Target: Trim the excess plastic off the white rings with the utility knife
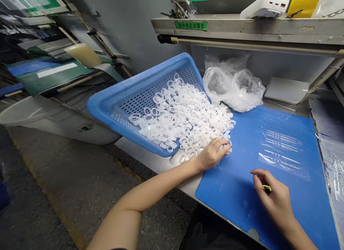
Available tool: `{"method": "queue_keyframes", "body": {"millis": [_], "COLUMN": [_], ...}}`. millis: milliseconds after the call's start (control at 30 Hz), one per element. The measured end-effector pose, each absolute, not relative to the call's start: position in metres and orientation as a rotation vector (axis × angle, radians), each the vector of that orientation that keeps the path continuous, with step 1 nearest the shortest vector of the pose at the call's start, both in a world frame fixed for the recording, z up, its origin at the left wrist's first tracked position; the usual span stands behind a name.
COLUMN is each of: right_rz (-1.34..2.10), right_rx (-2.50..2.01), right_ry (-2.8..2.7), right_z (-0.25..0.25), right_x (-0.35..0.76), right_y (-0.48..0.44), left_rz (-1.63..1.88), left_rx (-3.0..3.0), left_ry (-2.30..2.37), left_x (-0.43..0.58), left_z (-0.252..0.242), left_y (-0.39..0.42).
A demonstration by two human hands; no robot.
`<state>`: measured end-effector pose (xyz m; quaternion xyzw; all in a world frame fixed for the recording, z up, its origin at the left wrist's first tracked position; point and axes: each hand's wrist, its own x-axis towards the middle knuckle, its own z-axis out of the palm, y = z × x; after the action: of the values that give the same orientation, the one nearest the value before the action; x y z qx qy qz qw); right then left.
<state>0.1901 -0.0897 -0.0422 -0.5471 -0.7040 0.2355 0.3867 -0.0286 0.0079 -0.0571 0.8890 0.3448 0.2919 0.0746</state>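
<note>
A steel workbench (158, 160) runs beneath a metal shelf (236, 26) with a green label (190, 25) and a white power bank (264, 6), beside a concrete floor (53, 178). On the bench lies a blue corrugated plastic sheet (233, 203). At its far left corner, a blue plastic mesh basket (150, 76) sits angled, partly overhanging the bench edge. A heap of translucent white plastic rings (182, 114) fills the basket's centre and spreads past its near rim, close to the sheet. A crumpled clear plastic bag (233, 89) lies behind the basket. A clear plastic sleeve (281, 160) with thin transparent strips rests on the sheet.

The left hand (213, 154) lies at the heap's edge, fingers loosely curled and touching the rings; whether it grips one cannot be told. The right hand (275, 198) is closed around a small yellow-and-black object (267, 188), above the sheet.
</note>
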Motion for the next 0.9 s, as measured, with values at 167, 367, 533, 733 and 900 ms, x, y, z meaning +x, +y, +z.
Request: {"method": "queue_keyframes", "body": {"millis": [167, 367, 533, 733, 900], "right_rz": [0.918, 1.384, 1.536, 1.706, 1.741], "right_rx": [-1.456, -1.334, -1.207, -1.119, -1.074], "right_ry": [-1.547, -1.121, -0.884, -0.752, -0.689], "right_z": [-0.028, -0.016, -0.021, -0.027, -0.031], "right_x": [0.193, 0.188, 0.187, 0.189, 0.192], "right_y": [-0.079, -0.066, -0.062, -0.065, -0.067], "left_rz": [0.91, 0.81, 0.756, 0.835, 0.821], "left_rx": [1.737, 1.13, 1.086, 1.283, 1.285], "left_ry": [0.912, 0.726, 0.766, 0.819, 0.8], "left_x": [0.008, 0.035, 0.029, 0.024, 0.024], "left_z": [-0.023, -0.018, -0.024, -0.021, -0.019], "left_y": [-0.024, -0.027, -0.025, -0.029, -0.028]}}
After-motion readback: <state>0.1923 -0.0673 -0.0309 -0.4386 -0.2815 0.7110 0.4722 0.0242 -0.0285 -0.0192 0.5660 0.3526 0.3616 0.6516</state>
